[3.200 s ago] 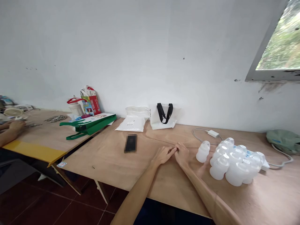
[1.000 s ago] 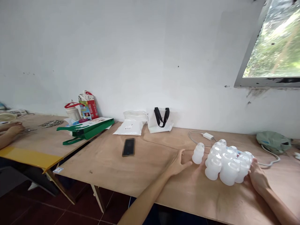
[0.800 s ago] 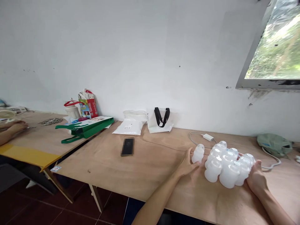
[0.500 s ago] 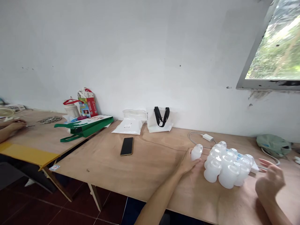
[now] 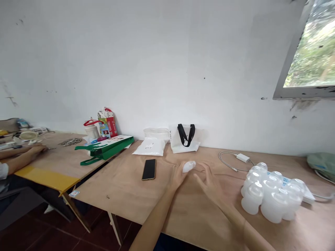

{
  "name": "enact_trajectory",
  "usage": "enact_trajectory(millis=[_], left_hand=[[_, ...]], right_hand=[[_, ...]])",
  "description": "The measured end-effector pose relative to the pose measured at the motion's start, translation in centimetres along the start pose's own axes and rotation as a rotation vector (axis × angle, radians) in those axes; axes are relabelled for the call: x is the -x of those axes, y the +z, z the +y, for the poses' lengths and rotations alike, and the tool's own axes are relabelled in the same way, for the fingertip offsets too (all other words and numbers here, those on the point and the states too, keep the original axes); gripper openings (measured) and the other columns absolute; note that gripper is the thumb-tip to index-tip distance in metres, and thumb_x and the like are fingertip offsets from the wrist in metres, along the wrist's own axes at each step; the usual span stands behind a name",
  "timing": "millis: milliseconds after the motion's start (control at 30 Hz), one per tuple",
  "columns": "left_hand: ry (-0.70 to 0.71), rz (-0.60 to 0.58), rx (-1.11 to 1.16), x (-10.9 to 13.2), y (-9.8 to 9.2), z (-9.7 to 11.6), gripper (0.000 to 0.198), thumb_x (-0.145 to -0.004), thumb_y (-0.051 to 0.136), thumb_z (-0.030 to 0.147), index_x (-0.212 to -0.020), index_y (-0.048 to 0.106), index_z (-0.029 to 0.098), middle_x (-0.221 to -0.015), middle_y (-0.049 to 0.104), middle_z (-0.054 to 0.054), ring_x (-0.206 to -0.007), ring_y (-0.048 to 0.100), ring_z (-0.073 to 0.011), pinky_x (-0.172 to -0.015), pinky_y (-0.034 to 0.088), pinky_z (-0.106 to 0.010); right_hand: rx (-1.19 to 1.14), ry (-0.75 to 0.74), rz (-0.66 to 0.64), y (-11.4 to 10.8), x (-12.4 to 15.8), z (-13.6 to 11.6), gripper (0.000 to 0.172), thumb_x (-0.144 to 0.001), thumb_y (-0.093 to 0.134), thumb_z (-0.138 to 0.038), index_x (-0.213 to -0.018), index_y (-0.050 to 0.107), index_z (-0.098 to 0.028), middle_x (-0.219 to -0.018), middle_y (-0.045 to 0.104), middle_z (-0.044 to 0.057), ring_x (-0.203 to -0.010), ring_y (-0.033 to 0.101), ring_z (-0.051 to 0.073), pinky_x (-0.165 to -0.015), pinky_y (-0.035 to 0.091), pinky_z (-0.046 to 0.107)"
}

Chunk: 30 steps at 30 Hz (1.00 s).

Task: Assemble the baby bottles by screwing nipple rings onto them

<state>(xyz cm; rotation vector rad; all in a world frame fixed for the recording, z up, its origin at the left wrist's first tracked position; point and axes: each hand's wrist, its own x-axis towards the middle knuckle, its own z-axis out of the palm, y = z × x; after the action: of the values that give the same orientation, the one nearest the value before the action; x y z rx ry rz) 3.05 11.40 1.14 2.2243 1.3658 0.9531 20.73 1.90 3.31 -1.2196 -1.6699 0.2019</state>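
Note:
My left hand (image 5: 178, 175) is wrapped round a small translucent white plastic bottle (image 5: 188, 166), which lies tilted just above or on the wooden table (image 5: 204, 219). Facing it, my right hand (image 5: 210, 183) holds nothing; its fingers are spread a short way from the bottle. To the right stands a tight cluster of several more translucent plastic bottles (image 5: 274, 202), upright with clear rounded tops. Behind that cluster a white box-like thing with blue print (image 5: 309, 196) is partly hidden.
A black phone (image 5: 149, 169) lies left of my hands. Along the wall are a white package (image 5: 150, 146), a white bag with black handles (image 5: 184, 144) and a cable with a white adapter (image 5: 243, 158). A green bag (image 5: 112, 148) lies farther left, near another person's hands (image 5: 35, 150).
My left hand has carried the bottle leftward, away from the cluster. My right hand has come from the right of the cluster to beside that bottle. The view has shifted slightly.

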Motion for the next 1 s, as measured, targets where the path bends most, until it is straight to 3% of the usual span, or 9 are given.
enact_trajectory(millis=[67,167,233,400,667,1000], left_hand=[[0.072,-0.057,-0.118,1.0,-1.7,-1.2,0.030,-0.090,0.059,0.015,-0.118,0.066,0.024,-0.123,0.070,-0.006,-0.120,0.059,-0.0285,-0.105,0.040,-0.039],[0.123,-0.114,-0.273,1.8,-2.6,-2.0,0.039,-0.086,0.058,0.007,-0.119,0.067,0.024,-0.123,0.070,-0.006,-0.118,0.059,-0.0298,-0.102,0.039,-0.042],[0.153,-0.138,-0.350,1.9,-2.5,-2.1,0.038,-0.088,0.057,0.008,-0.121,0.066,0.025,-0.123,0.070,-0.007,-0.117,0.058,-0.0295,-0.100,0.039,-0.042],[0.249,-0.177,-0.439,1.8,-1.7,-1.5,0.029,-0.096,0.052,0.015,-0.120,0.067,0.025,-0.117,0.071,-0.007,-0.117,0.057,-0.0279,-0.102,0.035,-0.043],[0.300,-0.138,-0.460,1.7,-1.6,-1.6,0.028,-0.096,0.051,0.012,-0.113,0.068,0.025,-0.112,0.072,-0.004,-0.111,0.058,-0.0245,-0.097,0.035,-0.040],[0.220,-0.081,-0.497,1.6,-1.1,-0.9,0.016,-0.098,0.054,0.020,-0.107,0.067,0.023,-0.113,0.072,-0.006,-0.109,0.058,-0.0248,-0.097,0.038,-0.039]], right_hand=[[-0.134,0.142,-0.057,3.2,-1.6,1.0,0.068,-0.092,0.062,-0.057,-0.149,0.045,-0.024,-0.146,0.058,0.014,-0.118,0.066,0.031,-0.094,0.058,0.045],[-0.195,0.154,-0.179,5.8,-2.1,2.7,0.045,-0.091,0.062,-0.057,-0.121,0.065,-0.024,-0.114,0.074,0.007,-0.101,0.072,0.030,-0.085,0.058,0.041],[-0.197,0.163,-0.220,6.5,-1.7,3.4,0.033,-0.089,0.065,-0.055,-0.104,0.067,-0.026,-0.101,0.076,0.003,-0.091,0.072,0.028,-0.082,0.057,0.039],[-0.159,0.221,-0.246,6.2,-0.8,3.7,0.032,-0.086,0.065,-0.057,-0.089,0.055,-0.027,-0.091,0.073,0.002,-0.085,0.067,0.027,-0.080,0.051,0.039],[-0.218,0.191,-0.366,5.1,-0.8,3.2,0.031,-0.092,0.057,-0.057,-0.093,0.050,-0.027,-0.091,0.070,-0.001,-0.081,0.066,0.022,-0.079,0.049,0.034],[-0.191,0.202,-0.288,5.7,-0.7,3.0,0.030,-0.093,0.055,-0.056,-0.101,0.051,-0.028,-0.109,0.073,0.004,-0.093,0.069,0.026,-0.089,0.051,0.040]])
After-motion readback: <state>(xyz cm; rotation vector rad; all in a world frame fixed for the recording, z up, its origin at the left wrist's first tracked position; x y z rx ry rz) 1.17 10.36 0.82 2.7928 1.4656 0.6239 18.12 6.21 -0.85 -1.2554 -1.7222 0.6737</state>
